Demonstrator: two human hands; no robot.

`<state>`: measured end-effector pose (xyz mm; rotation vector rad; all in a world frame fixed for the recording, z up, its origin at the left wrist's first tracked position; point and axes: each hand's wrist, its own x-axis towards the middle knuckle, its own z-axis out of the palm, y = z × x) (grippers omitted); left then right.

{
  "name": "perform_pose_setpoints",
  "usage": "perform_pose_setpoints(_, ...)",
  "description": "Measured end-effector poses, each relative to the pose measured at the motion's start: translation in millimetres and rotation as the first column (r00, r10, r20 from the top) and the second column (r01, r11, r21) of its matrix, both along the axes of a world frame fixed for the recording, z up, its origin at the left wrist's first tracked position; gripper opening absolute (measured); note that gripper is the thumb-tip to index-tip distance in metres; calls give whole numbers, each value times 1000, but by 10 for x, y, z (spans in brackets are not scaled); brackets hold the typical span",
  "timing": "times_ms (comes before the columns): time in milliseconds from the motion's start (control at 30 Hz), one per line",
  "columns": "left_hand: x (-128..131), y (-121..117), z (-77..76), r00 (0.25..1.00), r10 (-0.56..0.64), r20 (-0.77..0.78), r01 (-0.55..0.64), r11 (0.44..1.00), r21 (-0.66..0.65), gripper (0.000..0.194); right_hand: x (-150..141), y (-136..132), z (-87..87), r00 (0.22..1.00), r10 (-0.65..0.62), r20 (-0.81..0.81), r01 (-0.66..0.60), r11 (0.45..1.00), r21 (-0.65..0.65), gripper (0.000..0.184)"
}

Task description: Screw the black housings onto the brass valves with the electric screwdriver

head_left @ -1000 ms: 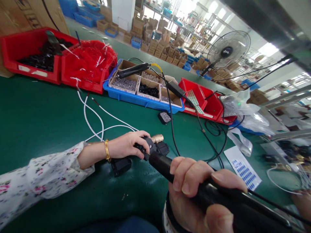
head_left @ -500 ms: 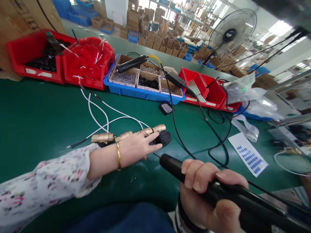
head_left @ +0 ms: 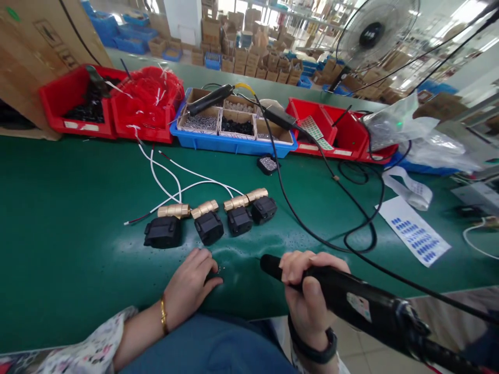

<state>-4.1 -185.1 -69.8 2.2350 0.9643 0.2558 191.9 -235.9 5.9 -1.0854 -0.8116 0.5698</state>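
Observation:
Several black units with brass fittings (head_left: 210, 222) lie in a row on the green table (head_left: 70, 208), white wires trailing from them. My left hand (head_left: 193, 283) rests near the table's front edge below the row, fingertips pinched over tiny screws (head_left: 219, 269). My right hand (head_left: 307, 291) grips a black electric screwdriver (head_left: 351, 301), its tip pointing left just above the table, close to my left fingers.
A blue tray (head_left: 234, 145) of cardboard boxes with screws stands at the back, a second screwdriver (head_left: 210, 99) across it. Red bins (head_left: 89, 111) sit to its left and right. A sticker sheet (head_left: 415, 231), black cables, plastic bags and a fan (head_left: 376, 31) lie right.
My left hand let go of the black units and drew back to the front edge. The screwdriver tip pulled away from the units, which now lie uncovered in a row.

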Motion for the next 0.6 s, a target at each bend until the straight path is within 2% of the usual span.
perform_pose_setpoints(100, 66, -8, 13, 1000, 3, -1, -3, 1000, 22, 5, 0, -17, 2, 1000, 4, 1, -4, 1000, 1, 21)
perform_pose_setpoints(233, 48, -27, -7, 1000, -22, 21, 20, 997, 77, 8, -2, -34, -24, 1000, -7, 13, 6, 1000, 12, 21)
perform_pose_setpoints(367, -31, 36, 91, 991, -45, 127, 15, 973, 228, 12, -4, -36, -45, 1000, -21, 19, 21, 1000, 8, 22)
perform_pose_setpoints(433, -64, 139, 200, 980, -57, 190, -26, 914, 406, 7, -3, -33, -47, 1000, -16, 21, 16, 1000, 7, 21)
perform_pose_setpoints(500, -80, 274, 297, 977, -87, 196, -45, 811, 584, 7, -2, -27, -44, 1000, -12, 18, 11, 1000, 11, 20)
perform_pose_setpoints(533, -82, 342, 328, 979, -105, 173, -32, 764, 645, 9, -2, -24, -42, 1000, -11, 15, 11, 1000, 15, 20)
perform_pose_setpoints(600, -77, 455, 344, 986, -134, 100, 26, 712, 701, 10, -2, -18, -40, 1000, -14, 10, 14, 1000, 17, 20)
